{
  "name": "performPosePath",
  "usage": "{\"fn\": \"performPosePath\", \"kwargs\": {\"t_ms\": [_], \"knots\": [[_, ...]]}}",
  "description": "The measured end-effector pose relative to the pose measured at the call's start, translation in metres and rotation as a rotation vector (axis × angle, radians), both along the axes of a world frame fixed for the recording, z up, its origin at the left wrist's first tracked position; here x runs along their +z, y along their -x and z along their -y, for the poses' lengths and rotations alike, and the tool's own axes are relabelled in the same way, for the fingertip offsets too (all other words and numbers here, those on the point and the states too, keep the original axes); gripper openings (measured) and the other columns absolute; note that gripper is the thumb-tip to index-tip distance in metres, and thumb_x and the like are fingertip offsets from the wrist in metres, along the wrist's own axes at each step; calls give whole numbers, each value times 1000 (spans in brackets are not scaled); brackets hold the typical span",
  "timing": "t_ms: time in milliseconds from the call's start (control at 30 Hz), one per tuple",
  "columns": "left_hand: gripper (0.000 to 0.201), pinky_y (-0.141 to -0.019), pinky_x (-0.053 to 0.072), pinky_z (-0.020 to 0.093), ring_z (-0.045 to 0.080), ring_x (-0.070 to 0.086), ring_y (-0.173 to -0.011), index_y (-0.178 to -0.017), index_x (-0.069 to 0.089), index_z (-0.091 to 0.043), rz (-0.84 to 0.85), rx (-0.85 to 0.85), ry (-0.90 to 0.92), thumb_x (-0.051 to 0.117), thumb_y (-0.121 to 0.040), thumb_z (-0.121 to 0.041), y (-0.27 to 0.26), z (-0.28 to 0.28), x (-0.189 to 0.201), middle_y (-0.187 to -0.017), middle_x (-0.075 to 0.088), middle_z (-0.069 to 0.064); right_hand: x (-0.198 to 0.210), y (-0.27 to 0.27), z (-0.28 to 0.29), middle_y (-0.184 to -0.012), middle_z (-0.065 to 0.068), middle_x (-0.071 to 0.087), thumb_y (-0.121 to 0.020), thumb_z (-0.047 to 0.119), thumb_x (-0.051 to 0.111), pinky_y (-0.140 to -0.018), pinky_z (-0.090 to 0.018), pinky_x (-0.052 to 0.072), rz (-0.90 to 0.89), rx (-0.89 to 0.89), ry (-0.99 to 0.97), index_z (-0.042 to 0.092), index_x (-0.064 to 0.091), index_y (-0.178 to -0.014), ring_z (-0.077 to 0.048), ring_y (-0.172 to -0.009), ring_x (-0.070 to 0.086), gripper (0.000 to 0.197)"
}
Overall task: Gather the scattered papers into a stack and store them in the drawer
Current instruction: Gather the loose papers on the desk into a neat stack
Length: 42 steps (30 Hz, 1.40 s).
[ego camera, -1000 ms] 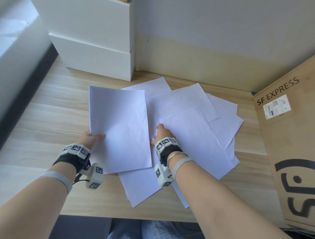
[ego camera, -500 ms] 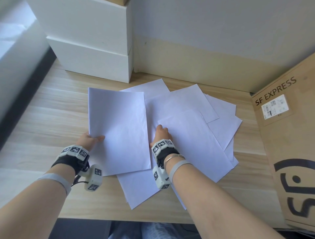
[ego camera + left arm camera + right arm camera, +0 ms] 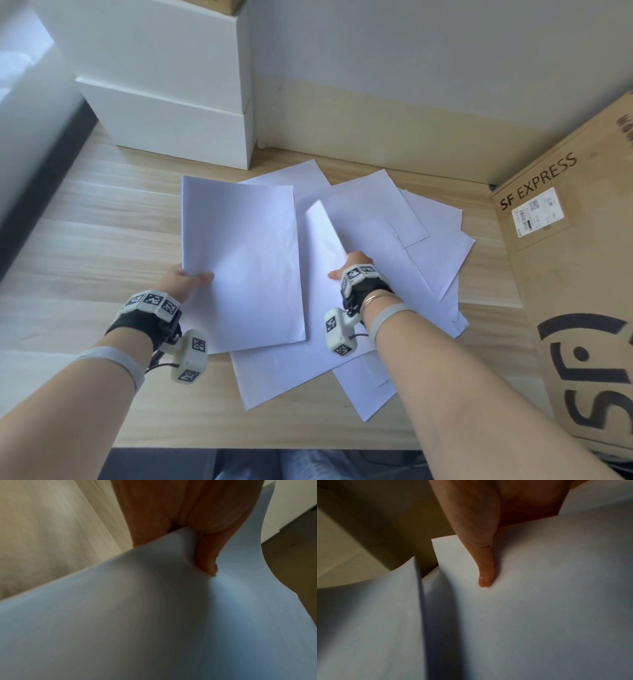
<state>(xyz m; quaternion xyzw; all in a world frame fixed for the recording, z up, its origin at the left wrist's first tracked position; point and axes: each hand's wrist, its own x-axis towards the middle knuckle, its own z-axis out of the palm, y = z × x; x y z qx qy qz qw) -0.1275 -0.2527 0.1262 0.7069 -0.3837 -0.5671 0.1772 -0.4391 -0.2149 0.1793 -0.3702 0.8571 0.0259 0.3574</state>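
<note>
Several white paper sheets lie fanned across the wooden desk. My left hand pinches the near left edge of a small stack of sheets, thumb on top; the left wrist view shows that thumb pressing the paper. My right hand pinches a single sheet and lifts its left edge off the pile, thumb on top. In the right wrist view the thumb lies on that sheet, with the left stack's edge beside it. The white drawer unit stands at the back left.
A large cardboard box marked SF EXPRESS stands along the desk's right side. A wall closes the back. The desk's near edge runs just above my lap. Bare wood shows left of the papers.
My right hand has taken hold of one sheet and raised its left edge, so it now tilts up off the pile. The left hand keeps holding its stack in much the same place.
</note>
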Motion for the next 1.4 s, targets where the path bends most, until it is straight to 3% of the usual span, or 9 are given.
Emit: {"fn": "performPosePath", "kwargs": {"t_ms": [267, 333, 500, 600, 700, 867, 967, 1133, 1400], "knots": [[20, -93, 46, 50, 32, 58, -89, -103, 60, -4, -42, -47, -4, 65, -83, -7, 41, -1, 4, -97, 61, 21, -13, 86, -22, -139, -11, 37, -85, 30, 62, -108, -45, 34, -343, -85, -172, 9, 53, -121, -36, -129, 36, 43], [23, -94, 46, 52, 32, 58, -90, -104, 60, -3, -34, -55, -7, 66, -82, -7, 47, 1, 0, -97, 61, 21, -12, 100, -27, -133, -10, 35, -78, 41, 69, -105, -44, 36, -311, -97, -207, 14, 54, -111, -34, -125, 37, 46], [29, -92, 46, 51, 31, 57, -90, -109, 61, 4, -22, -60, -4, 66, -82, -5, 58, 6, -5, -98, 60, 21, -16, 120, -28, -142, -7, 25, -74, 40, 76, -108, -46, 32, -175, -144, -212, 17, 48, -129, -37, -134, 27, 66], [36, -95, 46, 52, 32, 58, -90, -114, 59, 8, -21, -66, -10, 66, -82, -6, 65, 9, -3, -98, 61, 21, -15, 128, -26, -136, -8, 37, -73, 42, 76, -108, -48, 32, -160, -98, -181, 19, 56, -107, -36, -127, 41, 46], [33, -87, 46, 44, 30, 57, -80, -114, 59, 9, -20, -58, -4, 64, -83, -3, 71, 12, 1, -87, 62, 18, -17, 133, -25, -116, -5, 52, -72, 40, 75, -103, -45, 31, -147, -103, -134, 22, 43, -72, -30, -121, 46, 36], [33, -85, 46, 44, 31, 56, -83, -114, 59, 9, -9, -49, 7, 63, -84, -3, 78, 17, 3, -97, 59, 22, -22, 132, -18, -93, -4, 45, -76, 23, 74, -76, -28, 35, -74, -78, 11, 20, 33, -60, -22, -84, 48, 44], [32, -92, 47, 51, 33, 57, -87, -112, 60, 9, -4, -39, -4, 65, -83, -5, 77, 18, 2, -97, 60, 22, -22, 128, -20, -105, -8, 44, -77, 14, 74, -71, -24, 35, -81, -67, 104, 15, 41, -69, -21, -72, 46, 35], [29, -93, 46, 54, 34, 57, -88, -110, 60, 6, -7, -23, -12, 65, -83, -5, 75, 23, 3, -97, 60, 23, -9, 128, -5, -126, -11, 58, -77, 13, 74, -87, -28, 45, 19, -26, 150, 14, 50, -125, -27, -108, 60, 53], [25, -85, 46, 47, 30, 56, -70, -108, 58, 2, -75, 35, -23, 63, -83, -1, 73, 31, 6, -80, 60, 15, 15, 108, 80, -132, -16, 56, -90, 20, 60, -100, -34, 43, -58, 238, 107, -1, 51, -127, -30, -122, 52, 43]]}}
